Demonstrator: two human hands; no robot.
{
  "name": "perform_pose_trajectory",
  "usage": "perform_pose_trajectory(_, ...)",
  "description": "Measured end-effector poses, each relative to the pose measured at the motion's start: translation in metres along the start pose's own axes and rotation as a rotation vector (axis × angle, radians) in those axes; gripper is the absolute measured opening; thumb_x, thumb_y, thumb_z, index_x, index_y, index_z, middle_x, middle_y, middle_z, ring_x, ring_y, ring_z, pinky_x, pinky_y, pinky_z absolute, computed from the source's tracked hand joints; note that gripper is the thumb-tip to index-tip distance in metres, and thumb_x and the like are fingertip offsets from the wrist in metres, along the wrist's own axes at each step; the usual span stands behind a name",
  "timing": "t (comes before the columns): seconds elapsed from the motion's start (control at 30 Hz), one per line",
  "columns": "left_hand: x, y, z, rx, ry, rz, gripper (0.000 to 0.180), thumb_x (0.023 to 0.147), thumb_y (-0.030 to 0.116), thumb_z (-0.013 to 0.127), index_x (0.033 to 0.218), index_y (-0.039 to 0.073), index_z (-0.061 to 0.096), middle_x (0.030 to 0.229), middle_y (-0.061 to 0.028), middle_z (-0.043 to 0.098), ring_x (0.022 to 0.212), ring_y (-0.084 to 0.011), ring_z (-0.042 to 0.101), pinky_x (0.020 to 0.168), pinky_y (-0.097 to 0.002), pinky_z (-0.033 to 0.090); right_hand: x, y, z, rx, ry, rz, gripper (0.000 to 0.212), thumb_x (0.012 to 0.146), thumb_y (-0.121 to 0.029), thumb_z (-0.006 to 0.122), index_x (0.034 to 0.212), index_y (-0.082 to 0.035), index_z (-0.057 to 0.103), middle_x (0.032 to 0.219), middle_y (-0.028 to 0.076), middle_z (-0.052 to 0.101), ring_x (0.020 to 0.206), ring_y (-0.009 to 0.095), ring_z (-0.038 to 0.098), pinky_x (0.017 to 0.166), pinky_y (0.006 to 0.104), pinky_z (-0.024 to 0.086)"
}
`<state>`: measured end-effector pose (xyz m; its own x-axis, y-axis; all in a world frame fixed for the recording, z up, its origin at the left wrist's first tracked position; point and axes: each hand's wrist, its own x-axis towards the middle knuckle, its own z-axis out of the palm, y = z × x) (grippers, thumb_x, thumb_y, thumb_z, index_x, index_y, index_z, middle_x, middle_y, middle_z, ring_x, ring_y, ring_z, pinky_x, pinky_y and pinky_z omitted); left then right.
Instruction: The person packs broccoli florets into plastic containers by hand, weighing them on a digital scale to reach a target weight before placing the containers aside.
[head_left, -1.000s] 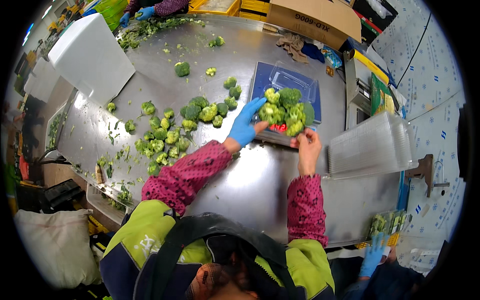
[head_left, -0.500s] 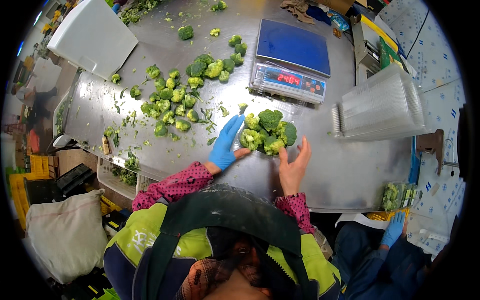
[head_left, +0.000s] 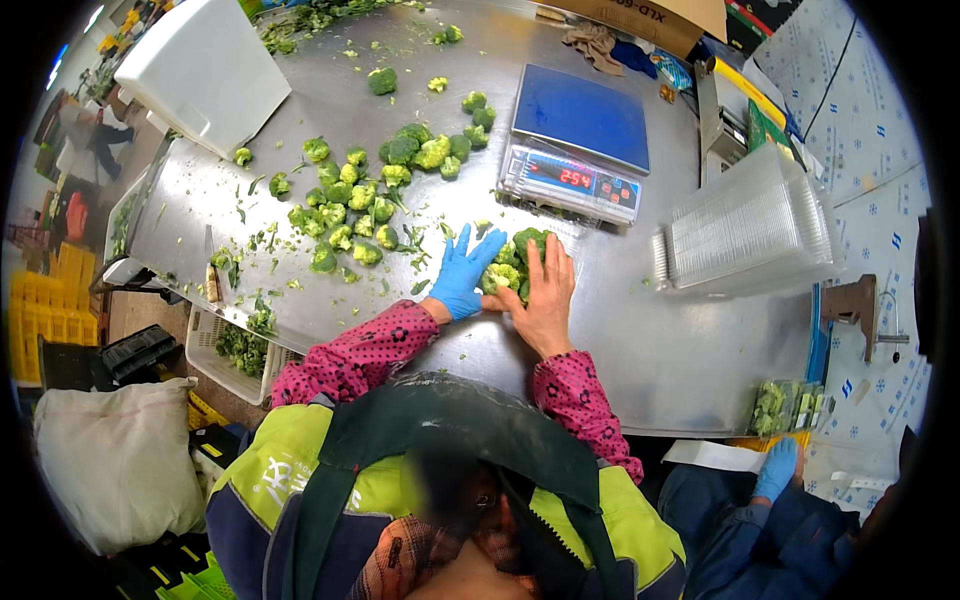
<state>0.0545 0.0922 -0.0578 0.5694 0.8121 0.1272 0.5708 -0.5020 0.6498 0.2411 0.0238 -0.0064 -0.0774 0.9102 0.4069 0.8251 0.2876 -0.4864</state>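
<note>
Between my two hands sits a tight cluster of green broccoli florets (head_left: 500, 279) on the steel table. My left hand (head_left: 463, 278), in a blue glove, presses against the cluster's left side with its fingers stretched and a little apart. My bare right hand (head_left: 545, 305) lies over the right part and top of the cluster, its thumb reaching across the near side. Together the hands cup the florets. Much of the cluster is covered by my right fingers, and what lies under it cannot be made out.
Loose broccoli florets (head_left: 360, 195) and leaf scraps spread to the left. A blue-topped digital scale (head_left: 580, 120) stands ahead, clear plastic trays (head_left: 740, 225) are stacked right, and a white bin (head_left: 205, 75) stands far left. A co-worker's gloved hand (head_left: 776, 470) shows at lower right.
My right hand has moved left from beside the florets to over them, covering part of the cluster. My left hand stays against their left side. The whole view has shifted slightly.
</note>
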Motion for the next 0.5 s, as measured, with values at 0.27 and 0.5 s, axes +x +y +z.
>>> perform_pose_trajectory(0.27,0.001,0.009,-0.017,0.000,0.004,0.037,0.115,0.071,0.069,0.074,0.159,0.017,0.023,0.165,-0.0184,0.015,0.150,-0.0448,0.013,0.120,-0.0542,0.015,0.033,0.035,-0.023,0.116,0.175,0.191,0.050,0.090,-0.019,0.068,0.135,-0.003,0.055,0.120,0.016,0.065,0.111,0.032,0.060,0.101,0.0433,0.041)
perform_pose_trajectory(0.5,0.006,0.012,-0.019,-0.095,-0.108,0.028,0.119,0.067,0.070,0.075,0.160,0.021,0.019,0.166,-0.0108,0.019,0.152,-0.0413,0.009,0.117,-0.0641,0.010,0.039,0.036,-0.006,0.257,-0.031,-0.002,0.035,0.078,-0.005,0.072,0.112,-0.007,0.066,0.112,0.011,0.063,0.113,0.030,0.056,0.100,0.0404,0.040)
